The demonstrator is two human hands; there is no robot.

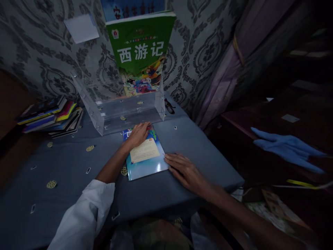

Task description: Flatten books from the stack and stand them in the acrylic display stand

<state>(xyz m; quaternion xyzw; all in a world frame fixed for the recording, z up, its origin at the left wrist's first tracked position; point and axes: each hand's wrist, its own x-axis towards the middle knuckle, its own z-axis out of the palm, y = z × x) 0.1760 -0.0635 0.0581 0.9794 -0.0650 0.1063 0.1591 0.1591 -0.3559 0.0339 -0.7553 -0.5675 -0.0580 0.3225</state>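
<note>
A thin blue book [142,170] with a cream text panel lies flat on the blue tablecloth, its barcode near the far left corner. Across its far end my left hand [138,134] rests palm down, fingers stretched out and holding nothing. My right hand [184,171] lies at the book's right edge; its fingers are extended and the tips touch the edge. Just beyond the book stands a clear plastic rack [130,109]. A green book [143,52] with white Chinese characters leans upright in it, in front of a blue book [135,7].
A stack of books [52,116] sits at the table's left back. Black glasses [170,106] lie right of the rack. A white paper [82,28] is on the patterned wall. Right of the table are a purple curtain [221,80] and a blue glove [288,149].
</note>
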